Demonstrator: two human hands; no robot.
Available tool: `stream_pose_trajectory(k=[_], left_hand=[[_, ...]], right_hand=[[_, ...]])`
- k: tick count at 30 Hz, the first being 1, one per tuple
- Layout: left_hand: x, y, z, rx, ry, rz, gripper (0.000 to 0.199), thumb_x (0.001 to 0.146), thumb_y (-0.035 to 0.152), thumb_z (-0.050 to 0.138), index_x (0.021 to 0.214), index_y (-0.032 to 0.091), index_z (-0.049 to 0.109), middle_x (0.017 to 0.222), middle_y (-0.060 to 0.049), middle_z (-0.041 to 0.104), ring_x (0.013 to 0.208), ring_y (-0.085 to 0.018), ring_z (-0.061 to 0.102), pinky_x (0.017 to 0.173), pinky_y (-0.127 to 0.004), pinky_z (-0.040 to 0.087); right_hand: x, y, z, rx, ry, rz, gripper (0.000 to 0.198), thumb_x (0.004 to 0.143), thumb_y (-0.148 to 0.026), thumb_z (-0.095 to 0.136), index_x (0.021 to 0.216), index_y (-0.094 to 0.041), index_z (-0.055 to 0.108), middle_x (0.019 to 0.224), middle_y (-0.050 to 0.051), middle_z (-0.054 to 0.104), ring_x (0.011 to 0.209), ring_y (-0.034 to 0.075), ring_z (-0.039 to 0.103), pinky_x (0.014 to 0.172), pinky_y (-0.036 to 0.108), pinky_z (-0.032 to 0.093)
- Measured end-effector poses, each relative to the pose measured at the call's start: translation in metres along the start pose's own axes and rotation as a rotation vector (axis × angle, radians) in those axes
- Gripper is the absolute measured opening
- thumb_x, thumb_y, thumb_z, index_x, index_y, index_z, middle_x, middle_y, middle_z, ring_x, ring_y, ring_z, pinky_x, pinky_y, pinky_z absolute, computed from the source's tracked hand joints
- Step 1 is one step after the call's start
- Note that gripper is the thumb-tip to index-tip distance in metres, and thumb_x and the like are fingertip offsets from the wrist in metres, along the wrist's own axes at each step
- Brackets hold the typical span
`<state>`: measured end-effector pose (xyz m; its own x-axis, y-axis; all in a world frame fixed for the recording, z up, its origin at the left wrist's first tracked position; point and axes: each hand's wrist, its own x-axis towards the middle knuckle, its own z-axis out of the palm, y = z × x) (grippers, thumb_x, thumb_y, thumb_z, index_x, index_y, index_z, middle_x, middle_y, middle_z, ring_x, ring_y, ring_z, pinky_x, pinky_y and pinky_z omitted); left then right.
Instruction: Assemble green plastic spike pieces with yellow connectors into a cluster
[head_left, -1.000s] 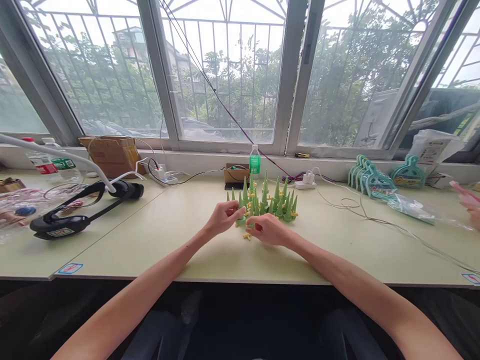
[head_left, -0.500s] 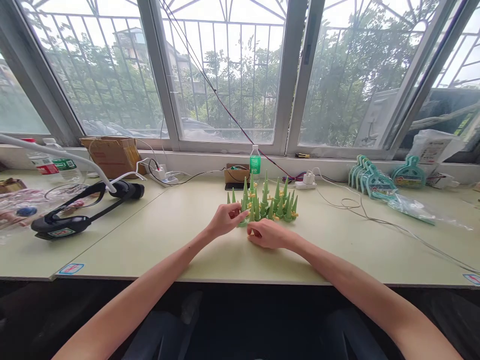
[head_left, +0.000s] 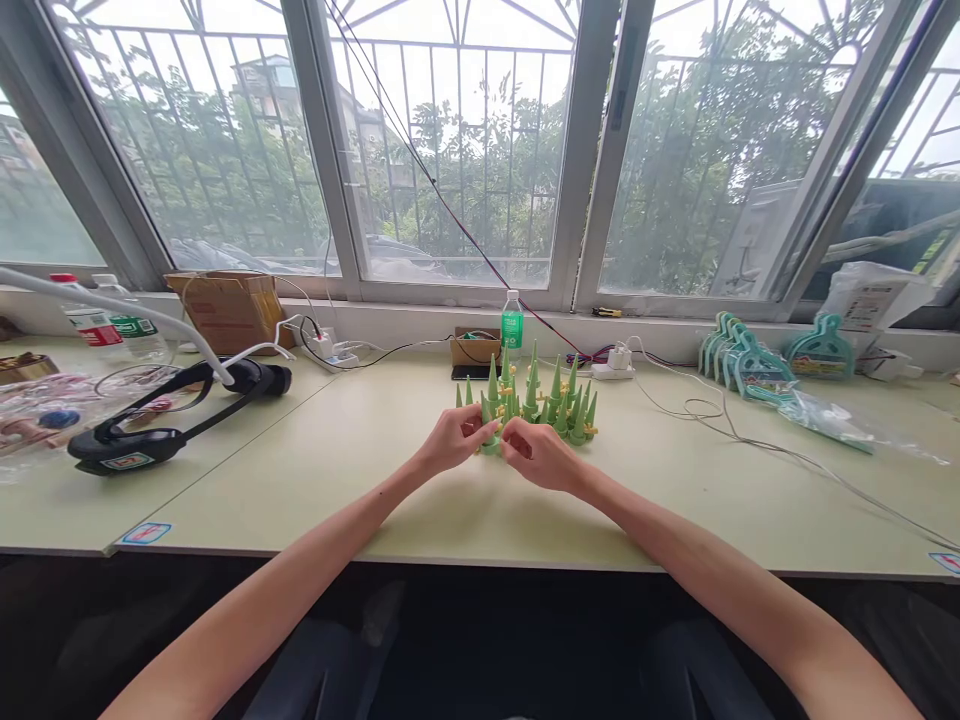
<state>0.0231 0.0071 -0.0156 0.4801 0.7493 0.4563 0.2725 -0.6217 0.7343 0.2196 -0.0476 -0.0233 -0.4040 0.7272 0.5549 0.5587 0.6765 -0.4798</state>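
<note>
A cluster of pointed green plastic cones point(head_left: 532, 390), with small yellow bits among them, stands on the table in front of me. At its near left edge my left hand point(head_left: 452, 440) pinches a green cone point(head_left: 487, 436) between thumb and fingers; the fingers partly cover it. Close beside it, my right hand point(head_left: 546, 456) has its fingers curled together near the same cone. Whatever the right fingertips hold, if anything, is too small or hidden to name.
Behind the cones stand a green-labelled bottle point(head_left: 511, 322) and a small open cardboard box point(head_left: 475, 346). A black headset-like strap device point(head_left: 135, 445) lies at left. Teal hangers point(head_left: 754, 365) and a white cable point(head_left: 806, 457) are at right. A power strip point(head_left: 613, 370) sits by the window.
My right hand has lifted from the tabletop and moved up toward the cone at my left hand. My left hand stays nearly in place. The view has shifted slightly.
</note>
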Motion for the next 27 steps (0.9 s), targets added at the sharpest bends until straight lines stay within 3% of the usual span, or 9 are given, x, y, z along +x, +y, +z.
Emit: stream_pose_trajectory(k=[6,17,27], left_hand=[[0.001,-0.005,0.003,-0.175,-0.04,-0.068,0.035,0.087,0.048,0.062,0.086,0.013,0.059,0.066,0.001,0.054,0.048,-0.006,0.042,0.043,-0.019,0.031],[-0.002,0.014,0.003,-0.282,-0.055,-0.11,0.04,0.084,0.053,0.066,0.081,0.013,0.056,0.055,0.006,0.046,0.04,-0.004,0.038,0.04,-0.019,0.029],[-0.003,0.016,0.0,-0.305,-0.046,-0.141,0.039,0.085,0.052,0.066,0.085,0.013,0.059,0.05,0.006,0.047,0.038,-0.005,0.038,0.039,-0.018,0.027]], right_hand=[[0.003,0.0,-0.003,0.146,0.158,-0.009,0.014,0.096,-0.033,0.045,0.092,-0.021,0.05,0.072,-0.002,0.06,0.057,0.01,0.053,0.058,0.022,0.045],[0.004,0.001,-0.003,0.181,0.174,-0.062,0.016,0.098,-0.032,0.045,0.09,-0.02,0.053,0.077,0.001,0.062,0.059,0.01,0.058,0.056,0.021,0.048],[0.003,0.002,-0.004,0.167,0.181,-0.048,0.015,0.098,-0.031,0.045,0.091,-0.02,0.053,0.076,0.001,0.061,0.057,0.011,0.058,0.054,0.022,0.047]])
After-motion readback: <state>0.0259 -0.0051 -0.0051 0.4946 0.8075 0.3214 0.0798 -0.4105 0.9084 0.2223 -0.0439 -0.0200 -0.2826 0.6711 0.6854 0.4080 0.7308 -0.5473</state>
